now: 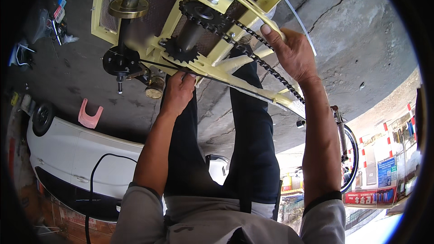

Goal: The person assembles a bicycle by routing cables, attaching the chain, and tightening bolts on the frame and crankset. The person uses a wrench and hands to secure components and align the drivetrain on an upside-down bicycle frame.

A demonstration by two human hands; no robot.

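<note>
A pale yellow metal frame (264, 9) fills the upper middle, with a toothed sprocket (199, 13) and a smaller sprocket (178, 50) on a dark hub. Over the larger sprocket a black chain (274, 74) runs down to the right. My right hand (294, 54) is closed round the frame's right-hand bar, thumb on top, with the chain passing just beside it. Beneath the small sprocket my left hand (178, 92) has its fingers curled at the frame, against a thin black rod or cable (156, 64); what they grip is partly hidden.
Left of the frame stands a dark axle (126, 31) with a brass-coloured flange (128, 7) and black disc (121, 61). Small parts in plastic bags (58, 20) and a pink U-shaped piece (89, 114) lie on concrete. A white car (86, 153) is at left, a wheel (350, 158) at right.
</note>
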